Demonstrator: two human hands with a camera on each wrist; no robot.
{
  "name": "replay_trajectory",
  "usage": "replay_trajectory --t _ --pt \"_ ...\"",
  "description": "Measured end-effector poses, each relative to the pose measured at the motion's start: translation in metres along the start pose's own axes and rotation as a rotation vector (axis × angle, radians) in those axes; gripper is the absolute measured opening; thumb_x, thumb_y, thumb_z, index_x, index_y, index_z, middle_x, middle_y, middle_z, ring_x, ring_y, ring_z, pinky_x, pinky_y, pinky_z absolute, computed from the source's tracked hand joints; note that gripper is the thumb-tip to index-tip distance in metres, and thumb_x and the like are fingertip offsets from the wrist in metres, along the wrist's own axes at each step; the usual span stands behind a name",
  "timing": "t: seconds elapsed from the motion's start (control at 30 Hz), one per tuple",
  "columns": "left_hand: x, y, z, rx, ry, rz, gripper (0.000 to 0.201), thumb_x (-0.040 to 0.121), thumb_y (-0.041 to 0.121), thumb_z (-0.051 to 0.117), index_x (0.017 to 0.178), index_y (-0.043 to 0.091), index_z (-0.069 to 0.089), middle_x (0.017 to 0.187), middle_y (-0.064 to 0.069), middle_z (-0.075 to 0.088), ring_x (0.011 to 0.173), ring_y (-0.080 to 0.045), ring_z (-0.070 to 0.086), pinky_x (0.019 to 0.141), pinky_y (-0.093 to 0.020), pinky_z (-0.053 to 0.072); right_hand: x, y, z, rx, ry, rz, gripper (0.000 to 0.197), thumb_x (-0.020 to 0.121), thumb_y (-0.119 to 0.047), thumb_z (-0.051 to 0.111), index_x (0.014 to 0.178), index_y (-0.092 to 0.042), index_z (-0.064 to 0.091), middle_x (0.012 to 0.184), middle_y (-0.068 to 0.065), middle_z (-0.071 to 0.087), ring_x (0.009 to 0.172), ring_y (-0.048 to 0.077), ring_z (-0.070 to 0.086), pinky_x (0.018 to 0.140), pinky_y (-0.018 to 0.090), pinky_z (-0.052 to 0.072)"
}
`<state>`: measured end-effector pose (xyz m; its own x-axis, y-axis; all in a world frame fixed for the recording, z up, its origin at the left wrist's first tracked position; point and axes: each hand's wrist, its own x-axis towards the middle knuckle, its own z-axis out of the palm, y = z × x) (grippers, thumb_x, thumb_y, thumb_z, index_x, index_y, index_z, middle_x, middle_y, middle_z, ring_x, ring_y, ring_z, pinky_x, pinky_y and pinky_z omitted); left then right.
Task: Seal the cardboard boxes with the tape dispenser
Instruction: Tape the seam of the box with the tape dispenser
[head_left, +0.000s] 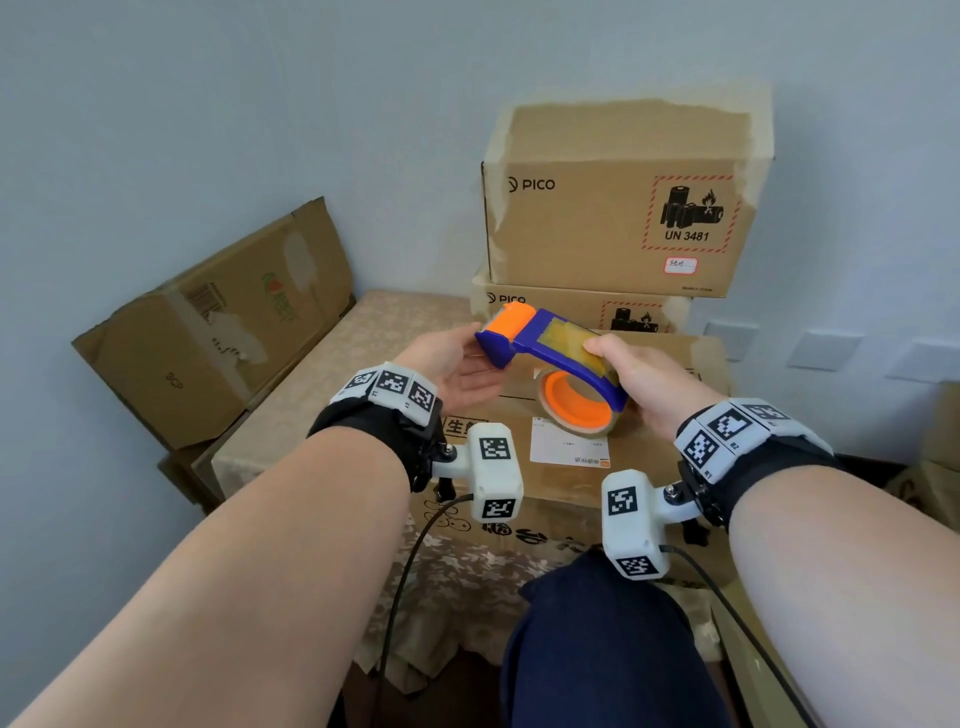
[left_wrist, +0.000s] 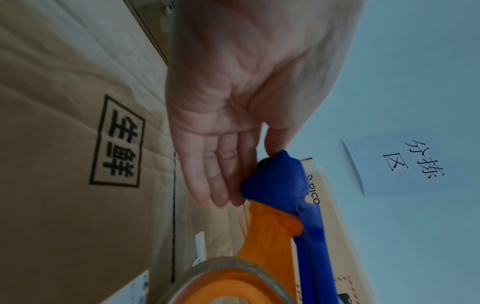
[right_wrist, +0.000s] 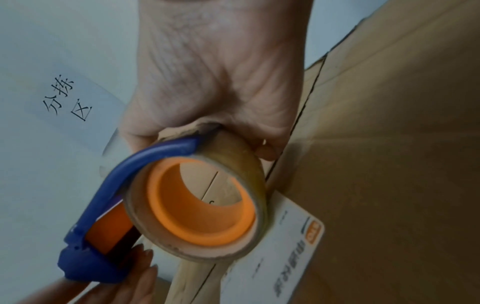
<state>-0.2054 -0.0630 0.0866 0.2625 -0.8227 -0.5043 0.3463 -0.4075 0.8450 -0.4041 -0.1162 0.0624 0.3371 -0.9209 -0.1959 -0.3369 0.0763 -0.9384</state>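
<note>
Pale blue walls (head_left: 208, 104) close in a corner where a surface (head_left: 395, 322) under a patterned beige cloth carries several cardboard boxes; two boxes printed PICO stand stacked at the back, the upper PICO box (head_left: 618, 208) with torn tape along its top edge, the lower PICO box (head_left: 571, 306) mostly hidden behind the hands; a flattened carton (head_left: 218, 332) leans against the wall to the left. Nearest the person lies a large box (head_left: 519, 499) bearing a white shipping label (head_left: 566, 449) and black printed characters, its flap seam running as a dark line in the right wrist view.

Above that box the tape dispenser (head_left: 550, 353), blue with an orange roller head and an orange core, is held in the air, not touching the cardboard; a roll of clear tape (right_wrist: 197, 207) sits on the core, and yellowish tape lies along the dispenser's blue top. The right hand (head_left: 644, 379) grips the rear of the dispenser, fingers curled over the blue arch and the thumb against the roll's outer face. The left hand (head_left: 452, 364) is spread palm up with its fingers (left_wrist: 215, 174) straight; their tips touch the blue front end of the dispenser from beneath, and the thumb rests against the same blue end without closing round it. A paper sign (left_wrist: 405, 164) with printed characters hangs on the wall.
</note>
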Motion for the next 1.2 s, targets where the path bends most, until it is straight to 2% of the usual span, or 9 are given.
replay_trajectory --t 0.17,0.33,0.53,0.67,0.73,0.87,0.97,1.07,1.2 --pt "-0.001 0.002 -0.004 0.029 0.042 0.001 0.013 0.096 0.015 0.051 0.095 0.008 0.063 0.095 -0.011 0.066 0.084 -0.022 0.063 0.067 -0.035 0.052 0.0 -0.001 0.0 -0.036 -0.02 -0.048 0.048 0.09 -0.05 0.05 0.095 -0.006 0.07 0.088 0.014 0.073 0.082 0.024 0.062 0.088 0.037 0.045" --pt "-0.005 0.004 -0.003 0.112 0.111 0.01 0.008 0.094 0.013 0.055 0.091 0.01 0.063 0.08 -0.006 0.064 0.07 -0.016 0.061 0.06 -0.031 0.051 -0.001 0.0 -0.001 -0.069 -0.019 -0.086 0.048 0.09 -0.05 0.051 0.091 -0.005 0.069 0.081 0.013 0.07 0.077 0.024 0.061 0.081 0.035 0.046" --pt "-0.006 -0.001 -0.01 0.28 0.205 0.009 0.019 0.092 0.02 0.056 0.077 0.019 0.068 0.071 0.002 0.071 0.079 -0.012 0.064 0.097 -0.038 0.041 0.004 0.001 -0.002 -0.131 -0.09 -0.125 0.053 0.088 -0.055 0.055 0.095 -0.004 0.066 0.081 0.013 0.069 0.075 0.025 0.061 0.077 0.034 0.047" --pt "-0.01 -0.003 -0.01 0.287 0.241 -0.003 0.019 0.09 0.021 0.057 0.075 0.019 0.068 0.071 0.001 0.072 0.079 -0.012 0.065 0.105 -0.04 0.033 0.004 -0.003 -0.006 -0.253 -0.148 -0.177 0.046 0.092 -0.056 0.046 0.09 -0.013 0.062 0.08 0.005 0.068 0.072 0.018 0.061 0.067 0.027 0.046" --pt "-0.01 -0.003 -0.009 0.296 0.256 -0.021 0.02 0.091 0.022 0.057 0.074 0.02 0.067 0.066 0.003 0.072 0.079 -0.011 0.064 0.1 -0.038 0.034 0.004 -0.004 -0.008 -0.301 -0.155 -0.187 0.044 0.094 -0.056 0.043 0.086 -0.015 0.059 0.076 0.001 0.063 0.067 0.014 0.057 0.06 0.024 0.04" --pt "0.0 -0.003 -0.013 0.291 0.267 -0.058 0.022 0.092 0.024 0.055 0.075 0.021 0.068 0.07 0.005 0.073 0.076 -0.009 0.064 0.068 -0.026 0.035 0.011 -0.008 -0.008 -0.398 -0.17 -0.223 0.051 0.095 -0.055 0.039 0.087 -0.01 0.061 0.08 0.006 0.061 0.066 0.015 0.053 0.059 0.023 0.037" --pt "0.01 0.0 -0.017 0.307 0.235 -0.103 0.023 0.093 0.024 0.054 0.075 0.02 0.068 0.067 0.005 0.072 0.078 -0.01 0.062 0.084 -0.026 0.037 0.018 -0.007 -0.007 -0.427 -0.17 -0.202 0.061 0.094 -0.057 0.039 0.098 -0.002 0.064 0.087 0.011 0.063 0.071 0.02 0.054 0.063 0.024 0.038" --pt "0.019 0.004 -0.024 0.35 0.178 -0.15 0.022 0.093 0.026 0.055 0.076 0.021 0.067 0.063 0.007 0.07 0.08 -0.011 0.06 0.098 -0.033 0.035 0.024 -0.01 -0.006 -0.432 -0.176 -0.175 0.056 0.093 -0.059 0.041 0.085 -0.008 0.063 0.079 0.01 0.062 0.072 0.023 0.056 0.066 0.027 0.039" --pt "0.026 0.01 -0.03 0.362 0.079 -0.221 0.013 0.091 0.019 0.058 0.078 0.017 0.062 0.073 0.004 0.057 0.07 -0.013 0.053 0.071 -0.027 0.043 0.026 -0.016 0.0 -0.383 -0.133 -0.123 0.048 0.093 -0.055 0.043 0.072 -0.017 0.062 0.059 -0.002 0.058 0.063 0.017 0.054 0.062 0.025 0.038"
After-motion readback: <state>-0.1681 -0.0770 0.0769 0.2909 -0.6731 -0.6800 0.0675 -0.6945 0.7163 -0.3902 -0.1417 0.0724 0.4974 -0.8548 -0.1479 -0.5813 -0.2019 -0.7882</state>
